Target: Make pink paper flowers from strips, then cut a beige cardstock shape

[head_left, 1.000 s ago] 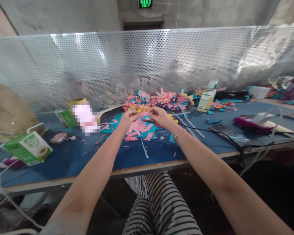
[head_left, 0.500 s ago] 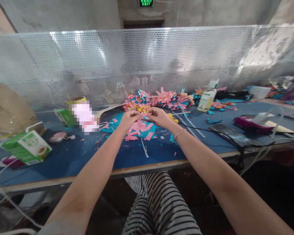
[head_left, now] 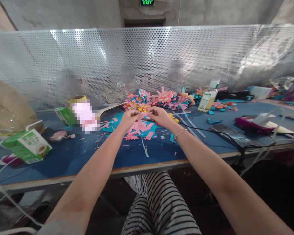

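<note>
A blue table spans the frame, with bunched paper flowers at its upper centre and pink paper scraps at mid-frame. Just above these scraps, the left hand and right hand face each other, thumb and fingers of each pinched nearly together on a small pink paper piece. It lies between the fingertips, neither hand clearly nearer; its long axis seems to run crosswise, though fingers partly hide it.
</note>
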`<state>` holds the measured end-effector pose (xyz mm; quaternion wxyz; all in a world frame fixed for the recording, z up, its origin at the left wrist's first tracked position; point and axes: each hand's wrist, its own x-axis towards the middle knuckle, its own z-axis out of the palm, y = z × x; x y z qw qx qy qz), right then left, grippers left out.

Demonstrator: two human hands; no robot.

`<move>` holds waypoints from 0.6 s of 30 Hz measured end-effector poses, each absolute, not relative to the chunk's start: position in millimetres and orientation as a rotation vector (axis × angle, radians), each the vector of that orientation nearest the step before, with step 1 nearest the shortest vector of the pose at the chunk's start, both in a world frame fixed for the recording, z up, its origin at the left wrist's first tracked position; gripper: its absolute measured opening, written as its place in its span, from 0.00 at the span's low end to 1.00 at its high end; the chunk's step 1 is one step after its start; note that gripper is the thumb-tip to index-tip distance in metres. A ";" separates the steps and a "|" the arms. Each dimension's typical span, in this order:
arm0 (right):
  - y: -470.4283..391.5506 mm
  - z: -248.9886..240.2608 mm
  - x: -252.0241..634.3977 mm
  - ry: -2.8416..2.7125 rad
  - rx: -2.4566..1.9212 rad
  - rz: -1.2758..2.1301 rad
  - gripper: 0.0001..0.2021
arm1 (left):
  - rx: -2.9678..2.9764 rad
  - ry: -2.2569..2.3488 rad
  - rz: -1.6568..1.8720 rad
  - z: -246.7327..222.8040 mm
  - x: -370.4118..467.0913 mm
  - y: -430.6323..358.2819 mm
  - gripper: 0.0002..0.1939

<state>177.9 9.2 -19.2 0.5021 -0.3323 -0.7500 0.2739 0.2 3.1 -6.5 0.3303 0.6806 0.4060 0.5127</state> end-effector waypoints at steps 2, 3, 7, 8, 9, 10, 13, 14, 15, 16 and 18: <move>9.8 -19.8 178.3 -1.815 -0.811 0.642 0.10 | 1.768 1.058 1.322 -6.8 0.2 3.6 0.11; 9.9 -19.9 178.5 -1.819 -0.814 0.632 0.10 | 1.761 1.052 1.309 -7.1 0.1 4.0 0.11; 8.5 -19.3 178.2 -1.832 -0.822 0.603 0.10 | 1.754 1.034 1.273 -8.8 -1.1 5.7 0.12; 7.9 -19.0 178.0 -1.830 -0.825 0.601 0.10 | 1.761 1.038 1.274 -9.1 -1.4 5.9 0.12; 7.2 -18.7 177.7 -1.826 -0.829 0.600 0.10 | 1.769 1.042 1.277 -9.3 -1.7 6.0 0.12; 6.7 -18.4 177.5 -1.821 -0.833 0.598 0.10 | 1.778 1.047 1.279 -9.4 -1.9 6.0 0.12; 5.6 -18.1 177.1 -1.814 -0.845 0.599 0.10 | 1.796 1.054 1.278 -9.5 -2.2 6.3 0.12; 5.7 -18.2 177.1 -1.816 -0.844 0.598 0.10 | 1.801 1.056 1.277 -9.6 -2.3 6.6 0.12; 5.9 -18.5 177.1 -1.818 -0.843 0.595 0.10 | 1.805 1.059 1.275 -9.7 -2.3 6.9 0.11; 6.3 -18.8 177.2 -1.820 -0.842 0.592 0.10 | 1.809 1.061 1.275 -9.8 -2.4 7.2 0.11; 7.4 -19.7 177.5 -1.824 -0.843 0.584 0.10 | 1.813 1.061 1.273 -10.1 -2.6 7.8 0.11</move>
